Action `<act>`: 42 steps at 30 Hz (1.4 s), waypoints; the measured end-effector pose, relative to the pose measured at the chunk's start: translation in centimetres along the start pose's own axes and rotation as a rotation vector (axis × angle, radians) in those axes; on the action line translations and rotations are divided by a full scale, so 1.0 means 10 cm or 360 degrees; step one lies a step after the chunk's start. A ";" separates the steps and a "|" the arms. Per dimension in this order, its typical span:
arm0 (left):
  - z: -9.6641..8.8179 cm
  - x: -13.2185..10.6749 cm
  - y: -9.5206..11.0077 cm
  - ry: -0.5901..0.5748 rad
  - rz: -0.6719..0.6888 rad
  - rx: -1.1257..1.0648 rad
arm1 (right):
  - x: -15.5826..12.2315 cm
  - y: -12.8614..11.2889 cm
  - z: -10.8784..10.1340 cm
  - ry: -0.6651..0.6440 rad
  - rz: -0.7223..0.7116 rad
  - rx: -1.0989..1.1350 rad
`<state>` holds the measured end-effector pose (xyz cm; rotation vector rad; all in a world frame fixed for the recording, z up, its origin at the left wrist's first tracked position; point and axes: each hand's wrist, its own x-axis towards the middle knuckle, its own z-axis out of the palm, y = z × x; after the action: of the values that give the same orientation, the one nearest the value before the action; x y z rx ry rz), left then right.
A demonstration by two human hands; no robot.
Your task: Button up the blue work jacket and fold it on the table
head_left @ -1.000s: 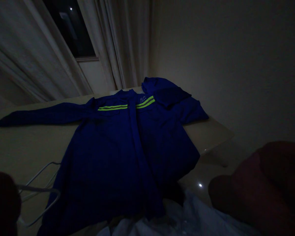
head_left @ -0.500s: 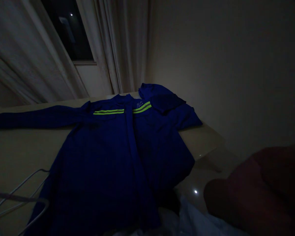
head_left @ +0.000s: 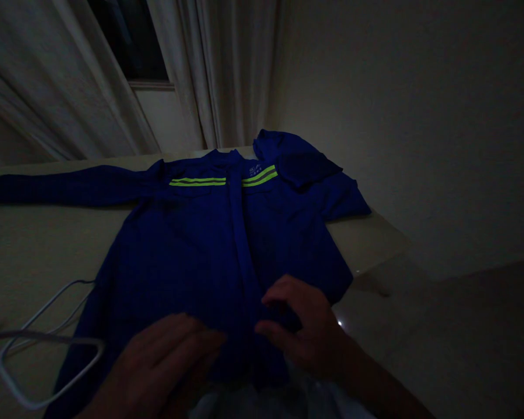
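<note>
A dark blue work jacket [head_left: 183, 244] with yellow-green and grey chest stripes lies front up on the table. One sleeve [head_left: 78, 186] stretches out to the left. The other sleeve [head_left: 310, 169] is bent back over itself at the far right. Over the jacket's lower left part is my left hand [head_left: 157, 361], its fingers extended with nothing seen in them. My right hand [head_left: 305, 326] hovers by the lower front placket, thumb and fingers apart and bare. In the dim light I cannot tell whether either hand touches the cloth.
A looped white cable [head_left: 48, 337] lies on the pale table [head_left: 35, 250], left of the jacket. Behind stand curtains [head_left: 218, 70] and a dark window [head_left: 135, 46]. The table's right edge drops to a shiny floor [head_left: 397, 326]; a wall [head_left: 397, 116] rises beyond.
My right hand has come in from the lower right to the jacket's lower front. My left hand has entered from below. The view has tipped slightly downward; the jacket lies as before.
</note>
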<state>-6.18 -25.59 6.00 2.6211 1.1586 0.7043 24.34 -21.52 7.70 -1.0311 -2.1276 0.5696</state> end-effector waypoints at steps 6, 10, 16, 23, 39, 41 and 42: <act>0.69 -0.15 0.16 0.0152 0.0253 0.0346 | -0.54 0.11 0.42 -0.0287 -0.0138 -0.0254; 0.78 -0.26 0.16 0.0269 0.0302 0.0289 | -0.84 0.23 0.53 -0.0366 -0.0434 -0.0568; 0.77 -0.22 0.18 0.0309 0.0295 0.0241 | -0.86 0.28 0.63 0.0065 -0.0565 -0.0559; 0.71 -0.12 0.23 0.0362 0.0415 0.0309 | -0.83 0.15 0.67 0.0382 -0.0500 -0.0442; 0.75 -0.05 0.37 0.0477 0.0359 0.0540 | -0.79 0.09 0.73 0.0548 -0.0644 -0.0600; 0.75 -0.04 0.37 0.0483 0.0333 0.0569 | -0.78 0.08 0.72 0.0561 -0.0612 -0.0599; 0.75 -0.03 0.37 0.0481 0.0324 0.0576 | -0.78 0.07 0.72 0.0560 -0.0602 -0.0599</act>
<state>-0.25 -28.21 0.71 3.0470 1.2025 1.0486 22.80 -27.94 -0.55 -0.8128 -2.0705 -0.1908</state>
